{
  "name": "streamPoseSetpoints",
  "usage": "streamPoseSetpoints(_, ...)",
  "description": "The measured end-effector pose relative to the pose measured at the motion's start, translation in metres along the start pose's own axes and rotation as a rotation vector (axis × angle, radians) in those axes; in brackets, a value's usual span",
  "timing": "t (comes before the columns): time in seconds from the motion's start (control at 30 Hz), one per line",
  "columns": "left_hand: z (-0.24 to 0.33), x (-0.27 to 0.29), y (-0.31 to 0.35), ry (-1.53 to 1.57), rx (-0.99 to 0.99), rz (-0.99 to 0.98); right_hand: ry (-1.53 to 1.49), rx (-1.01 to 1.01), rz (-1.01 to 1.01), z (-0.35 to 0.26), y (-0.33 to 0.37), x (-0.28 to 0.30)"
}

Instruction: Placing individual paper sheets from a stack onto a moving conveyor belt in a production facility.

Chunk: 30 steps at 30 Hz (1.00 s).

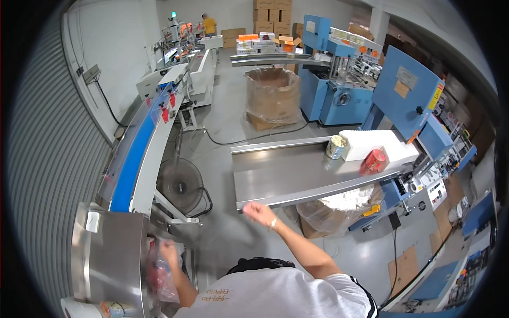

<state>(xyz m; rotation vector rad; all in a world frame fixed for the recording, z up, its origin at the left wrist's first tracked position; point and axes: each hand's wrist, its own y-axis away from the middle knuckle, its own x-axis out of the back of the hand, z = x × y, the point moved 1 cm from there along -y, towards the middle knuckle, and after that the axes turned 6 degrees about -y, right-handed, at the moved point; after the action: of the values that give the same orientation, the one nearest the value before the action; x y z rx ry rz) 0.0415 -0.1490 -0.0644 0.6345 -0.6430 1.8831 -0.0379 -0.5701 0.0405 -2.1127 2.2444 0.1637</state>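
My left hand (pixel 168 252) is blurred at a clear plastic bag (pixel 163 281) with red contents, which hangs beside the steel table at the lower left. Whether its fingers grip the bag is hard to make out. My right hand (pixel 258 213) is loosely curled, with nothing visible in it, by the front left edge of a long steel tray (pixel 281 177). A bracelet circles that wrist. Toward the tray's right end stand an open-topped can with pale contents (pixel 335 147) and a red can-shaped container (pixel 373 161), beside white foam blocks (pixel 366 144).
A conveyor with a blue belt (pixel 139 159) runs along the left, ending at the steel table (pixel 119 254). A floor fan (pixel 180 183) stands beside it. Lined cartons (pixel 273 95), blue machines (pixel 344 103) and a floor cable lie ahead. A person in yellow (pixel 210 25) is far back.
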Motion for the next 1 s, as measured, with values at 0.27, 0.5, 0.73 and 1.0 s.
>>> streamPoseSetpoints(0.27, 0.219, -0.052, 0.088, 0.223, -0.373, 0.021, 0.901, -0.42, -0.02, 0.18, 0.173, 0.172)
streamPoseSetpoints(0.5, 0.344, -0.105, 0.125, 0.334, -0.694, -0.009, 0.642, -0.815, 0.438, 0.28, 0.328, 0.255)
streamPoseSetpoints(0.73, 0.399, -0.185, 0.184, 0.353, -0.788, -0.325, 0.144, -1.008, 0.669, 0.207, 0.37, 0.208)
streamPoseSetpoints(1.0, 0.413, -0.229, 0.196, 0.193, -0.907, -0.607, 0.62, -1.099, 0.437, 0.218, 0.376, 0.172)
